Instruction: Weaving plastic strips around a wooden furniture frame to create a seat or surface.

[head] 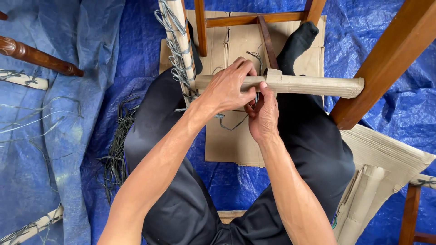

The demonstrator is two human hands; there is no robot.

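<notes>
- The pale cardboard-wrapped wooden chair rail [313,85] is gripped from above by the left hand [229,88], fingers curled snugly round it, so it sits right under those fingers.
- The right hand [262,115] is tucked just below the rail, fingers pinched narrow on what looks like a thin dark strand [234,124]; exactly what is pinched can't be made out.
- Grey cord loops [175,45] are wound on the upright rail just beyond the left fingertips.
- Loose dark strands [116,149] are piled on the blue tarp [59,136], well away from both hands.
- Probably the strand could get slipped or frayed if tension is lost, and fingers could be nicked by its edge.
</notes>
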